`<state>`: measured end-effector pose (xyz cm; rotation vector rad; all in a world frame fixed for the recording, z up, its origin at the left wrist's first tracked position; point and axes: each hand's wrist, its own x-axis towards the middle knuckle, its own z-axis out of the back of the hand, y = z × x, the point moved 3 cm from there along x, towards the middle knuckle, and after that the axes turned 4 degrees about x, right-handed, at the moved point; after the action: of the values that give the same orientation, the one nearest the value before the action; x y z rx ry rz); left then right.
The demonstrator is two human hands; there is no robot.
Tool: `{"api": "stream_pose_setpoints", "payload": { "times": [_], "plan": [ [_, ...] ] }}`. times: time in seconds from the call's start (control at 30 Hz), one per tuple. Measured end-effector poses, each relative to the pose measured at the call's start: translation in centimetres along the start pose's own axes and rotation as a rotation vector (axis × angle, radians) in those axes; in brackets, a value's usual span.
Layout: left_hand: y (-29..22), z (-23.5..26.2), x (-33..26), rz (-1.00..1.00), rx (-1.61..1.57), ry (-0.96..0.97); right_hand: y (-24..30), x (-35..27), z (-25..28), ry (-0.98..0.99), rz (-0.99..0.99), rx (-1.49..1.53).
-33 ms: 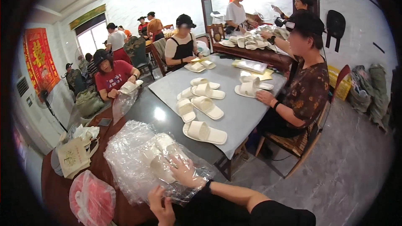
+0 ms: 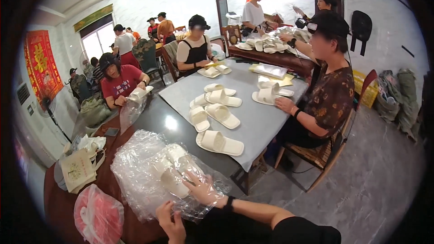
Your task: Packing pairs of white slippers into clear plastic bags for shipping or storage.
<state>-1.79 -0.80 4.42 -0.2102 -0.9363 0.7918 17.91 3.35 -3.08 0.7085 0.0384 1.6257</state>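
A pair of cream slippers (image 2: 170,177) lies inside a clear plastic bag (image 2: 135,171), on top of more loose clear plastic. My right hand (image 2: 204,190) is laid over the near end of the slippers with its fingers spread; film covers part of it, and I cannot tell whether it is inside the bag. By the near edge of the plastic is my left hand (image 2: 171,223), its thumb and fingers apart and a little curled, nothing visible between them. Several unbagged cream slippers (image 2: 220,143) rest on the grey table beyond.
A co-worker at the right touches a slipper (image 2: 266,95); one at the left holds a slipper and a bag (image 2: 132,113). A tote bag (image 2: 81,171) and a red bundle in plastic (image 2: 98,214) sit at my left. The grey table (image 2: 181,90) spreads ahead.
My left hand has shifted slightly left and up, its fingertips farther from the right hand. My right hand stays over the slippers, almost still.
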Motion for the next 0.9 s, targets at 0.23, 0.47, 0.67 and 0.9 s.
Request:
{"api": "stream_pose_setpoints", "payload": {
  "times": [0.23,0.47,0.67,0.9],
  "plan": [
    [4.6,-3.1,0.0,0.339,0.152,0.252,-6.6,-13.0,6.3,0.376,-0.009,0.017],
    [6.0,-3.8,-1.1,0.356,0.276,0.187,-12.2,-10.2,13.3,0.103,-0.47,0.458],
    [7.7,-3.9,-2.0,0.607,0.0,0.068,-12.7,-4.9,8.5,0.056,-0.308,0.645],
    [8.7,-3.5,-2.1,0.762,-0.083,0.248,-11.8,-3.6,6.0,0.124,-0.366,0.638]
  ]
}}
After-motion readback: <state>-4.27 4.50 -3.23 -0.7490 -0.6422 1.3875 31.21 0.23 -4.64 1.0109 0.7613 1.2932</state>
